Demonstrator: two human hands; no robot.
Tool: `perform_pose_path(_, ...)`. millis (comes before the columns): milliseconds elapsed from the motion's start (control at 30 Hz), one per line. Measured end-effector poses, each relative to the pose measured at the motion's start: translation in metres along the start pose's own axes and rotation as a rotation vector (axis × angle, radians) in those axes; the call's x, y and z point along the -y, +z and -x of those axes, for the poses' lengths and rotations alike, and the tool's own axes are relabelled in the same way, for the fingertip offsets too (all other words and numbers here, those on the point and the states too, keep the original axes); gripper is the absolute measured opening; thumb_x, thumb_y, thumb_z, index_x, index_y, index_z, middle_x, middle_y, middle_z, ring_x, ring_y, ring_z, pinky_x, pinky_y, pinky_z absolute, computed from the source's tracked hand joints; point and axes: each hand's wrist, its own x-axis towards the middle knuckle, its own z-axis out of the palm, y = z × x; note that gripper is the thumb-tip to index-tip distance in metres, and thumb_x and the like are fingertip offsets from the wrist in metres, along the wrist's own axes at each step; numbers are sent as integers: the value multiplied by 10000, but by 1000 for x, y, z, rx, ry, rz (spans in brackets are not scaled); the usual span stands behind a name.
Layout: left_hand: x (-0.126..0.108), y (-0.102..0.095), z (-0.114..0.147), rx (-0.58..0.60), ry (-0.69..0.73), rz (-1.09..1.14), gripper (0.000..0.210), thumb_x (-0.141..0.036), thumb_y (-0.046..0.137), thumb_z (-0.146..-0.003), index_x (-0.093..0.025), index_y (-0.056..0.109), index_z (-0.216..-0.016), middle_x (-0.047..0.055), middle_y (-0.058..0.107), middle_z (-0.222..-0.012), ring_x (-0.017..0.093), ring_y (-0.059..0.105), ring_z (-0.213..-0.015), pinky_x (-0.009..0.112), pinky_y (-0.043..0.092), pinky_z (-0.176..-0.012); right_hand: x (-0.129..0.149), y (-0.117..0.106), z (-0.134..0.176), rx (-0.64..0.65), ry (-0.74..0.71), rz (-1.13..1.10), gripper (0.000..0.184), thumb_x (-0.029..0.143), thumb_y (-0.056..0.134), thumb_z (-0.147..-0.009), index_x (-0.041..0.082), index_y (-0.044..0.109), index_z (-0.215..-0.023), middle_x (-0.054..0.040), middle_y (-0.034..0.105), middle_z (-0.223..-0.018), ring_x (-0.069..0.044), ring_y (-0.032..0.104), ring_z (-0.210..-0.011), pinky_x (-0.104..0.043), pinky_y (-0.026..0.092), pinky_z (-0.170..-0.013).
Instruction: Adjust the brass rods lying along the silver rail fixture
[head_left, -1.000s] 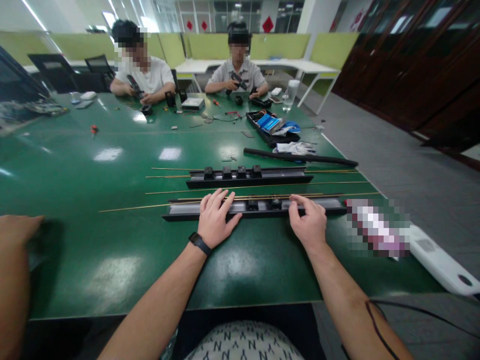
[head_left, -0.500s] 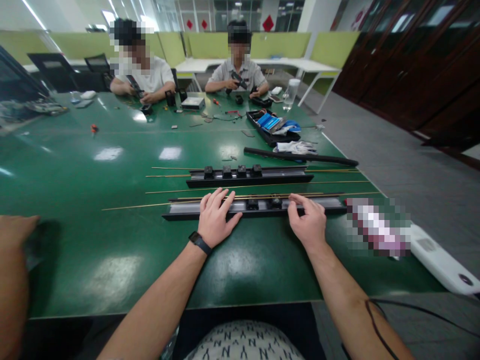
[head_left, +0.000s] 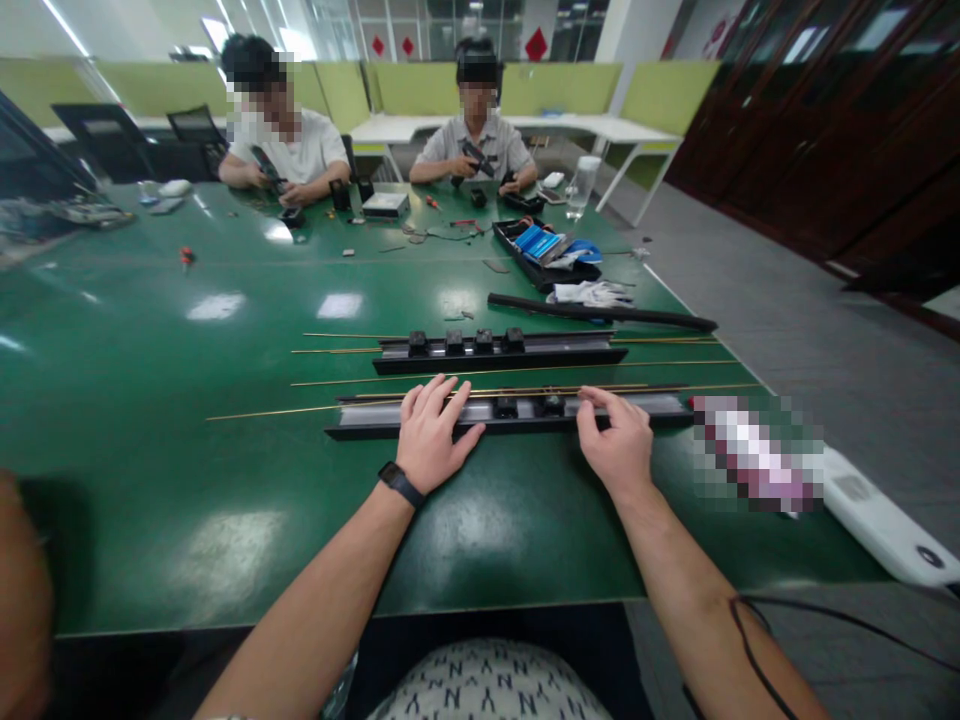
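Observation:
In front of me lies a long black channel rail with a pale inner face, holding black blocks. A thin brass rod runs over it, its left end jutting past the rail. My left hand lies open across the rail's left half, fingers spread over the rod. At the rail's right part, my right hand has thumb and forefinger pinched together on the rod; the exact contact is too small to see clearly. Just beyond, a second black rail carries several black blocks.
More brass rods lie around the rails. Behind are a black tube, white gloves and a black tray. A white device lies at right. Two people sit opposite; another person's arm is at left.
The other person's arm at left has drawn back toward the table's near edge. The brass rod has shifted very slightly right. My hands hold almost the same position.

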Motion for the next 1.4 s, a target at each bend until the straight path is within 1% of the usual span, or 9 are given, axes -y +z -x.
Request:
perform_pose_path(100, -1, -1, -1, 1, -1, 3, 577, -482, 629, -967, -231, 546, -1480, 124, 595, -1494, 308, 472, -1468, 501, 269, -1235, 2, -1, 0, 34, -11, -30, 209, 238, 632, -927, 214, 749, -1098, -57, 823, -1010, -249, 772, -930, -431, 487, -973)
perform_pose_path(200, -1, -1, -1, 0, -5, 10, 574, -475, 634, -963, -237, 550, -1478, 124, 597, -1492, 309, 476, -1465, 503, 274, -1233, 2, -1, 0, 50, -12, -19, 189, 243, 627, -926, 217, 757, -1060, -56, 820, -1026, -253, 768, -947, -431, 485, -964)
perform_pose_path(400, -1, 0, -1, -3, -2, 7, 574, -477, 626, -968, -234, 545, -1481, 123, 595, -1495, 304, 471, -1470, 498, 269, -1239, 0, -1, -1, 3, 25, 21, 186, 253, 611, -930, 217, 760, -1034, -55, 821, -1003, -253, 769, -930, -434, 482, -973)
perform_pose_path(633, -1, -1, 0, 6, -9, 13, 578, -479, 622, -968, -249, 539, -1492, 125, 595, -1496, 315, 469, -1472, 513, 273, -1233, 5, -4, -1, 69, 18, -41, 246, 258, 617, -928, 218, 731, -1143, -63, 823, -1021, -257, 770, -967, -438, 480, -991)
perform_pose_path(767, -2, -2, -1, 12, -12, 11, 577, -480, 621, -969, -246, 539, -1490, 122, 595, -1497, 309, 467, -1474, 506, 274, -1234, 5, -3, -1, 90, 1, -24, 212, 267, 615, -931, 221, 747, -1091, -62, 819, -1040, -256, 763, -960, -427, 482, -976)
perform_pose_path(1000, -1, -1, -1, 11, -10, 5, 572, -487, 615, -972, -237, 544, -1482, 126, 594, -1496, 308, 465, -1475, 503, 275, -1233, 1, -2, -2, 13, 42, 1, 196, 257, 618, -922, 212, 752, -1058, -61, 821, -994, -263, 768, -941, -435, 486, -978)
perform_pose_path(1133, -1, -1, -1, 3, -6, 13, 573, -474, 624, -968, -242, 541, -1485, 125, 600, -1489, 310, 471, -1471, 506, 282, -1230, 3, -2, -1, 43, 27, -39, 230, 259, 620, -925, 214, 738, -1118, -59, 823, -996, -254, 771, -934, -435, 483, -985)
perform_pose_path(1267, -1, -2, 0, 7, -12, 15, 582, -472, 632, -964, -250, 535, -1493, 122, 596, -1496, 309, 468, -1474, 509, 274, -1235, 4, -2, -1, 87, 1, -29, 208, 273, 614, -931, 225, 749, -1082, -60, 821, -1013, -255, 765, -947, -436, 477, -977)
perform_pose_path(1400, -1, -2, -1, 7, -12, 12, 575, -480, 619, -971, -247, 538, -1490, 122, 593, -1499, 308, 466, -1476, 505, 275, -1235, 4, -2, -2, 74, 13, -1, 203, 270, 599, -934, 222, 756, -1052, -67, 820, -1022, -260, 761, -955, -437, 471, -979)
